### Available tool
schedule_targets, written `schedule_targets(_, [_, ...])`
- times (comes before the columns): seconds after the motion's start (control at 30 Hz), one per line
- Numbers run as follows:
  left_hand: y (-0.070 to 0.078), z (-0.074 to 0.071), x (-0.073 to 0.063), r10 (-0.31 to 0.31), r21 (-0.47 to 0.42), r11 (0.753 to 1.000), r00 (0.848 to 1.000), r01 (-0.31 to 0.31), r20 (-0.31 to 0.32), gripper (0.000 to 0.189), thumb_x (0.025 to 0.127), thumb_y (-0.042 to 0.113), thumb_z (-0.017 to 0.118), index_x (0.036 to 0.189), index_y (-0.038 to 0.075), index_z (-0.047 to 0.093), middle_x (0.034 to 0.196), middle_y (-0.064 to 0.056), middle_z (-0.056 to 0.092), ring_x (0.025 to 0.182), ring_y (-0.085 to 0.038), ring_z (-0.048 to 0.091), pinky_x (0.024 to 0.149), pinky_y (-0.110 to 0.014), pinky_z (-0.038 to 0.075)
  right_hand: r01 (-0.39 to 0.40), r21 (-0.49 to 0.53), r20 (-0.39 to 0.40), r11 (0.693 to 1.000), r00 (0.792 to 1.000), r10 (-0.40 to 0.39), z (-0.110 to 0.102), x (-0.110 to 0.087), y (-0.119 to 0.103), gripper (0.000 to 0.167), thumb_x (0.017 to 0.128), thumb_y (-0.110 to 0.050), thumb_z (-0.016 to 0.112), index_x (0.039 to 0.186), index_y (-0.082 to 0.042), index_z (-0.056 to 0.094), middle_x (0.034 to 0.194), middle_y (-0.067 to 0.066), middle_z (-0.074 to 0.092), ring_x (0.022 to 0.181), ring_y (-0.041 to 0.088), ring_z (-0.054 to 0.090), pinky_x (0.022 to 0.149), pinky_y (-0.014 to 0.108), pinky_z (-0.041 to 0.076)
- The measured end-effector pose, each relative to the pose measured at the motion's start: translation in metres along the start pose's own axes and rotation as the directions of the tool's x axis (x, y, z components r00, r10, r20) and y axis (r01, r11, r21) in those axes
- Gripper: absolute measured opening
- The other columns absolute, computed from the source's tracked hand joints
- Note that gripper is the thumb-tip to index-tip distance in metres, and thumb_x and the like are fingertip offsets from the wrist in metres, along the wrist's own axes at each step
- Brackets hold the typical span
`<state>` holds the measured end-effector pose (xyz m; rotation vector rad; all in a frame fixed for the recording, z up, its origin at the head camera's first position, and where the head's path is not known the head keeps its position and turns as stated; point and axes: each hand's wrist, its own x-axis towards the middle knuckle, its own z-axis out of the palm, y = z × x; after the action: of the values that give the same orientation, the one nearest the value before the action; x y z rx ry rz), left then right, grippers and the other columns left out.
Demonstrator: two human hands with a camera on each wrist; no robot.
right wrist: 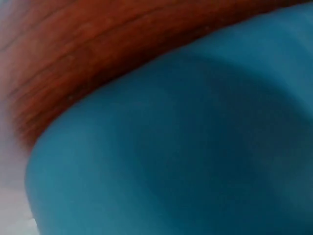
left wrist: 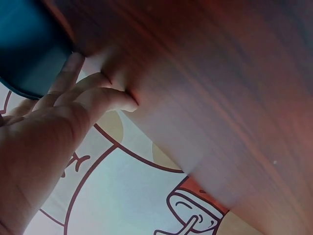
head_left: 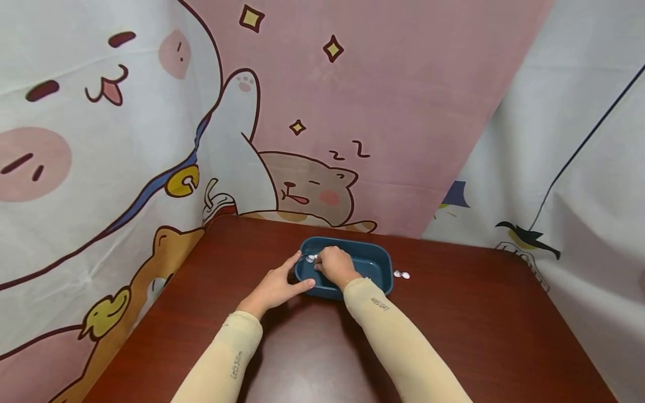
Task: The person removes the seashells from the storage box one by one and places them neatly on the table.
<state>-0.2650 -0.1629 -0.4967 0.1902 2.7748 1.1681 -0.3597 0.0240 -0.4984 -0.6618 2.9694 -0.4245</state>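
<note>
A blue rectangular plastic basin [head_left: 373,252] stands on the table. My left hand [head_left: 274,288] is at its left end, thumb over the near rim and index finger by the far left corner. The left wrist view shows the left hand's fingers [left wrist: 93,95] fairly straight and spread alongside the basin. My right hand [head_left: 335,264] reaches down inside with bent fingers, close to small white round pieces [head_left: 310,258] at the left end. Its fingertips are too small and covered to show whether they pinch a piece. The right wrist view holds only the basin's blurred blue wall [right wrist: 122,147].
Two more small white round pieces [head_left: 401,275] lie on the dark red wooden table [head_left: 478,313], just right of the basin. A cartoon-printed cloth [head_left: 393,123] hangs behind the table and along its sides.
</note>
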Motion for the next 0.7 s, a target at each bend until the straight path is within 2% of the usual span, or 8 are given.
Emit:
schedule_targets(0.13, [-0.001, 0.001, 0.001, -0.002, -0.005, 1.000, 1.000, 0.002, -0.003, 0.100, 0.092, 0.071, 0.071, 0.171, 0.029, 0.027, 0.171, -0.011, 0.043, 0.154, -0.037, 0.048, 0.122, -0.063, 0.041, 0.066, -0.027, -0.007, 0.997, 0.998, -0.066, -0.001, -0.005, 0.003, 0.016, 0.099, -0.025, 0.079, 0.104, -0.012, 0.087, 0.099, 0.001, 0.083, 0.090, 0.018, 0.076, 0.092, 0.041, 0.064])
schedule_targets(0.37, [-0.002, -0.001, 0.001, 0.001, -0.006, 1.000, 1.000, -0.001, -0.016, 0.100, 0.092, 0.069, 0.071, 0.172, 0.028, 0.026, 0.168, -0.013, 0.046, 0.152, -0.037, 0.050, 0.122, -0.063, 0.042, 0.256, -0.034, 0.033, 0.966, 0.966, -0.255, -0.009, -0.015, 0.009, 0.012, 0.099, -0.018, 0.078, 0.101, -0.011, 0.088, 0.092, -0.001, 0.084, 0.082, 0.011, 0.073, 0.083, 0.034, 0.064])
schedule_targets(0.53, [0.000, -0.002, 0.000, 0.007, -0.025, 1.000, 1.000, -0.007, -0.009, 0.099, 0.093, 0.067, 0.072, 0.171, 0.027, 0.027, 0.167, -0.014, 0.047, 0.152, -0.037, 0.050, 0.123, -0.062, 0.041, 0.299, 0.018, 0.034, 0.954, 0.954, -0.299, -0.011, -0.019, 0.012, 0.007, 0.095, -0.014, 0.082, 0.094, -0.011, 0.088, 0.086, -0.001, 0.083, 0.081, 0.011, 0.074, 0.082, 0.033, 0.065])
schedule_targets(0.7, [0.001, -0.002, 0.001, 0.011, -0.033, 0.999, 1.000, -0.011, 0.005, 0.099, 0.094, 0.067, 0.072, 0.172, 0.026, 0.026, 0.168, -0.014, 0.047, 0.152, -0.036, 0.050, 0.123, -0.062, 0.041, 0.308, 0.051, 0.031, 0.950, 0.950, -0.310, -0.012, -0.022, 0.014, 0.012, 0.096, -0.020, 0.082, 0.093, -0.010, 0.088, 0.083, -0.001, 0.083, 0.074, 0.007, 0.071, 0.078, 0.029, 0.064])
